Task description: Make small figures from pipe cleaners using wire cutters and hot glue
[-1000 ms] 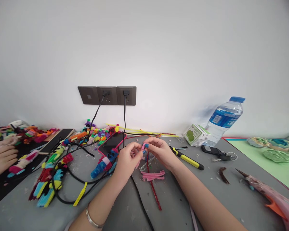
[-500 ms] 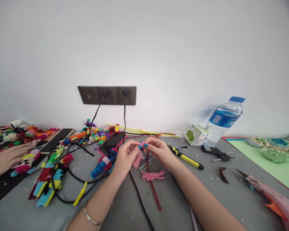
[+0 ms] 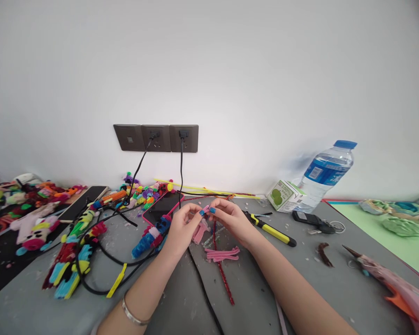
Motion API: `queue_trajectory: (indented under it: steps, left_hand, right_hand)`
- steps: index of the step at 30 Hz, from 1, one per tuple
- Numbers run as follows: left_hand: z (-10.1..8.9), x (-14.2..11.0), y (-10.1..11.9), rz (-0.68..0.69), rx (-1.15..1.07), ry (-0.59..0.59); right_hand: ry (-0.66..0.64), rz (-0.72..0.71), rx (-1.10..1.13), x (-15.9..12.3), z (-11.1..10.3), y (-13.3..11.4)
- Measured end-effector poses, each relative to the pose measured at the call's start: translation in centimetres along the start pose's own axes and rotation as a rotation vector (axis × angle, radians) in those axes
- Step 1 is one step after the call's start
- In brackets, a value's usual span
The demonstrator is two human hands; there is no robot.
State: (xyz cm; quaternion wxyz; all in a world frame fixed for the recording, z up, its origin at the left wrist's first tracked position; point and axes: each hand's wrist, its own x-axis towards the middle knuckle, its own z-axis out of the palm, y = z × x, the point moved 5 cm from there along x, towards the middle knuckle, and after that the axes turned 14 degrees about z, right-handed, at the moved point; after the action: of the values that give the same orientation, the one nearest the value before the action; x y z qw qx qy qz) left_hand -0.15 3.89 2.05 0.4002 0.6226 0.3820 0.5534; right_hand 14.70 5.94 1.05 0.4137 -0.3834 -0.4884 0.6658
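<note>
My left hand [image 3: 186,224] and my right hand [image 3: 231,219] meet above the grey table, fingertips pinching a small pink pipe cleaner piece [image 3: 206,209] between them. Fingers cover most of that piece, so its shape is hard to make out. Just below the hands lies a pink fuzzy bundle [image 3: 199,231]. Several short pink pipe cleaners [image 3: 222,254] rest in a small stack nearer to me. A red glittery pipe cleaner [image 3: 225,284] runs underneath that stack. Beside my left wrist is a blue and red pipe cleaner figure [image 3: 151,238].
Black cables [image 3: 87,289] loop over the table on the left, among colourful pipe cleaner figures [image 3: 78,251] and phones [image 3: 161,207]. To the right lie a yellow-black cutter [image 3: 273,231], keys [image 3: 330,226] and a pink glue gun [image 3: 387,279]. A water bottle [image 3: 323,177] leans near a juice carton [image 3: 282,195].
Another person's hand at the far left has left the view, uncovering pink and colourful pieces there. My own hands keep nearly the same place and pinch.
</note>
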Motion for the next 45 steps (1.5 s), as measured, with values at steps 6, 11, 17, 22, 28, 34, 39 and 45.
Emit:
queue_trajectory:
  steps: [6,11,17,22,28,34,39,45]
  left_hand:
    - [0.1,0.0,0.2,-0.014,-0.005,-0.002]
    - [0.1,0.0,0.4,-0.009,0.001,0.006]
    - [-0.1,-0.1,0.2,-0.016,0.017,0.029]
    - [-0.2,-0.1,0.1,-0.017,0.003,0.041]
    - [-0.3,-0.2,0.0,-0.025,0.026,0.033]
    - [-0.2,-0.1,0.0,-0.004,0.012,0.028]
    - [-0.1,0.0,-0.1,-0.002,0.01,0.014]
    - [0.1,0.1,0.1,-0.018,0.051,-0.034]
  right_hand:
    - [0.006,0.013,0.005,-0.1,0.0,0.0]
    - [0.051,0.024,0.075,-0.1,-0.1,-0.2]
    - [0.347,-0.116,-0.029,0.1,-2.2,-0.5]
    - [0.607,-0.26,-0.361,-0.9,-3.0,-1.3]
    - [0.654,-0.26,-0.418,-0.9,-3.4,-1.2]
    - [0.381,-0.28,-0.374,-0.6,-1.2,-1.5]
    - [0.182,-0.204,-0.385,-0.4,0.4,-0.6]
    - [0.162,-0.22,-0.354,-0.2,0.2,-0.5]
